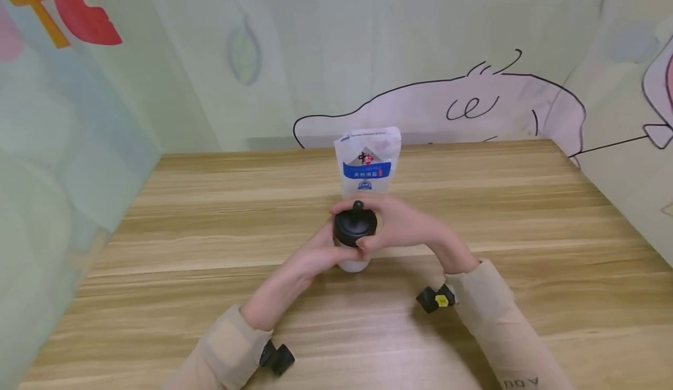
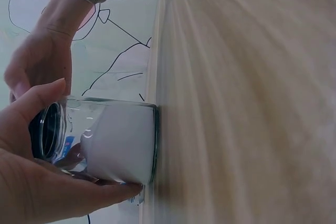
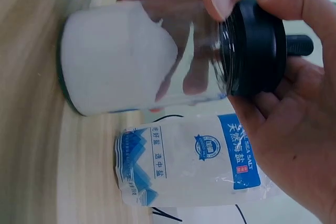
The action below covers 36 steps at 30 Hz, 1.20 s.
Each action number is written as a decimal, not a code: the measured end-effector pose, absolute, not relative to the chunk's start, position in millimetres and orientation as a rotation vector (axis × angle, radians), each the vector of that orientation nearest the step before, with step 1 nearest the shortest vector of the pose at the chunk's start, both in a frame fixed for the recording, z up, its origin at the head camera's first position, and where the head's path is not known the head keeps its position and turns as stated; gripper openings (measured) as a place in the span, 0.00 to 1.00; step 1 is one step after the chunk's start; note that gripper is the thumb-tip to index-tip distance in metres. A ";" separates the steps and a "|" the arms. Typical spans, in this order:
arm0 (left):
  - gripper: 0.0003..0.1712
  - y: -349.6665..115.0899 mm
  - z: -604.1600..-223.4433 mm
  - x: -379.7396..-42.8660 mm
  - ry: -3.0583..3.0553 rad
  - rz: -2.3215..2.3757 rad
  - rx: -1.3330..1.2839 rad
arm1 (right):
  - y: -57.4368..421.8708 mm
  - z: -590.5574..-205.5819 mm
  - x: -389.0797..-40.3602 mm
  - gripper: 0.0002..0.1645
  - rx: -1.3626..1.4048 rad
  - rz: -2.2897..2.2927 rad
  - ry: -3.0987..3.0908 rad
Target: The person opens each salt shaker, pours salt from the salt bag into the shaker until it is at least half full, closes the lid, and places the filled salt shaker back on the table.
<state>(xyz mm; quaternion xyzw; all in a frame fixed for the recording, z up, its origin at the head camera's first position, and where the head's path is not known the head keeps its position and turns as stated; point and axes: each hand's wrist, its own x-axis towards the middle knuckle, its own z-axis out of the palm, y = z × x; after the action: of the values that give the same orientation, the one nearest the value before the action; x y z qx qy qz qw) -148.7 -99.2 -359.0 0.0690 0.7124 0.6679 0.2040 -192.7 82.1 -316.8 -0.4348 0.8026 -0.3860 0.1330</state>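
Observation:
A clear glass jar (image 3: 121,59), partly filled with white salt, stands upright on the wooden table. Its black lid (image 1: 355,225) with a small knob sits on the mouth. My left hand (image 1: 321,251) grips the jar's glass side, thumb in front and fingers behind. The right hand (image 1: 402,220) holds the lid by its rim, with thumb and fingers on opposite sides. Just behind the jar stands a white and blue bag of sea salt (image 1: 368,162), its lower part hidden by the hand in the head view.
The wood-grain table (image 1: 210,203) extends to both sides of the jar. A printed cloth backdrop (image 1: 315,57) with cartoon drawings rises at the table's back and sides. Small black wrist cameras (image 1: 428,299) hang from the sleeves.

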 end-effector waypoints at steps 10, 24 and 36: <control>0.48 -100.8 -358.7 -147.7 1.954 1.866 0.243 | 85.0 -313.1 -202.5 0.39 -1.377 -1.130 2.137; 0.49 -101.3 -358.3 -150.0 1.961 1.844 0.319 | 85.8 -308.6 -193.8 0.40 -1.219 -1.051 2.411; 0.46 -99.8 -359.9 -149.6 1.968 1.850 0.287 | 88.0 -307.8 -194.9 0.41 -1.361 -1.018 2.301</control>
<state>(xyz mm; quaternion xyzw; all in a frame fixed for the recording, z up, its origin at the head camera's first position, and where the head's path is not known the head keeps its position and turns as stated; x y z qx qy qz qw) -149.6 -99.8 -359.9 0.1033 0.7081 0.6658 0.2112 -194.9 88.0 -307.8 -0.4711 0.7965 -0.3523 0.1398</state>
